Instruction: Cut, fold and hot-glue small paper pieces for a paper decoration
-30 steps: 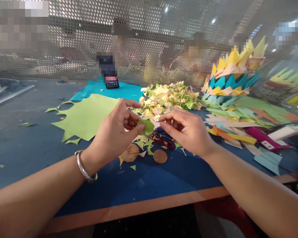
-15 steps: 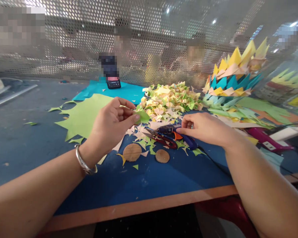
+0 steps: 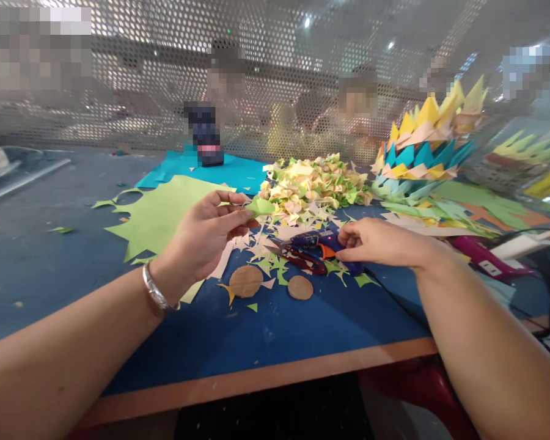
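A small green paper piece [image 3: 261,206] is pinched between the thumb and fingers of my left hand [image 3: 215,223], which wears a silver bangle at the wrist. My right hand [image 3: 371,241] has its fingers closed about the back of a dark blue hot glue gun [image 3: 318,237] with an orange trigger, lying on the table. Beneath the gun are red-handled scissors [image 3: 305,260], partly covered. Two brown cardboard discs [image 3: 246,281] lie nearer me, among pale pink and green paper scraps [image 3: 266,247].
A heap of small folded paper pieces [image 3: 318,183] stands behind the hands. Green paper [image 3: 165,208] and blue sheets [image 3: 245,174] lie left, with a phone [image 3: 211,156] propped there. At right are a layered spiky paper model [image 3: 428,146] and a purple power strip [image 3: 490,260].
My right hand has moved slightly down and closed in on the glue gun. My left hand still pinches the green paper piece, tilted a little differently.
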{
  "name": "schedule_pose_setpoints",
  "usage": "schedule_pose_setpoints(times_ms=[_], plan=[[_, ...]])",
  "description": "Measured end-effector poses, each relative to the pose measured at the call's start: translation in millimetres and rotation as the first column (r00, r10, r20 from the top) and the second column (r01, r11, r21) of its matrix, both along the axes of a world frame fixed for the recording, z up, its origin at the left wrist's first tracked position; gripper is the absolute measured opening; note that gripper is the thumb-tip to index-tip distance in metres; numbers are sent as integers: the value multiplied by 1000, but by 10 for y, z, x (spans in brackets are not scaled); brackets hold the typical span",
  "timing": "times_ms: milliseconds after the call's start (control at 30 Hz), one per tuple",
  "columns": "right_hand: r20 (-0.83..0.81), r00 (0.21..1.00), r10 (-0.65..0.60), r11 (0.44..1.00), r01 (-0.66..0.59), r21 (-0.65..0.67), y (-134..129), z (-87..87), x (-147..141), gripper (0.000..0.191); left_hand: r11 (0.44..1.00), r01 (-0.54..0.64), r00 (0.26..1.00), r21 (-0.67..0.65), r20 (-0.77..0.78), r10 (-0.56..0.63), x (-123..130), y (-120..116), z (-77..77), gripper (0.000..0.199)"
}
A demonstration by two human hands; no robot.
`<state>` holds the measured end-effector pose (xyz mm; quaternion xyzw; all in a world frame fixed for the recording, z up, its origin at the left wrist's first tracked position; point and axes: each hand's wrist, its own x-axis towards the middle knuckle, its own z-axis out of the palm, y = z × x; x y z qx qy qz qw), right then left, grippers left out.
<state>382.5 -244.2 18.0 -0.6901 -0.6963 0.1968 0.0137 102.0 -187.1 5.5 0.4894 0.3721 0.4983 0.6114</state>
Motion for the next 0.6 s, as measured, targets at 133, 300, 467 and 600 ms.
schedule_pose_setpoints(times_ms=[133,300,467,600], plan=[[-274,958,-85,995,95,21,13,-57,32,24,1000,5,1000,-26,-5,-5,-11,27,-24,16],[-741,648,-176,956,291,27,-15,-43,-14,24,995,-95,995,42,-8,95,-18,37,0,20],[-918,376,-130,948,319,-3,-38,15,-68,20,981,-179,984,72,11,178,-25,50,31,20],[-962,252,-106,968,247,-42,-43,52,-115,26,988,-112,993,103,-29,115,-22,56,-5,21]])
